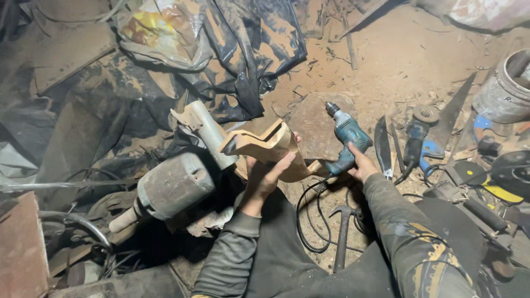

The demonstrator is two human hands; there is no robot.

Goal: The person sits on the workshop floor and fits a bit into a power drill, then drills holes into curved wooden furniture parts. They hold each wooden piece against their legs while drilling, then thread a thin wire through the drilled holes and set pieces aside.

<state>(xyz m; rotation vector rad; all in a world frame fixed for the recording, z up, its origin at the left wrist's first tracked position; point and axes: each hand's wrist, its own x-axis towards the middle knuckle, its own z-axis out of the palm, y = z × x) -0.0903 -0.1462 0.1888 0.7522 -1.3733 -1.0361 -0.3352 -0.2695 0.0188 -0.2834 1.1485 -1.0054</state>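
Note:
My left hand (264, 175) grips a carved, curved piece of pale wood (270, 148) and holds it up at the centre of the view. My right hand (360, 164) is closed around the handle of a blue-green corded electric drill (345, 138), whose chuck points up and to the left, a little apart from the wood. The drill's black cord (309, 215) loops down over the dusty ground between my arms.
A hammer (343, 229) lies on the ground below the drill. A grey motor (171, 186) and a pipe piece (207, 129) sit to the left. An angle grinder (415, 138), a saw blade (450, 113), a metal bucket (505, 91) and loose tools crowd the right. Black plastic sheeting (248, 44) lies behind.

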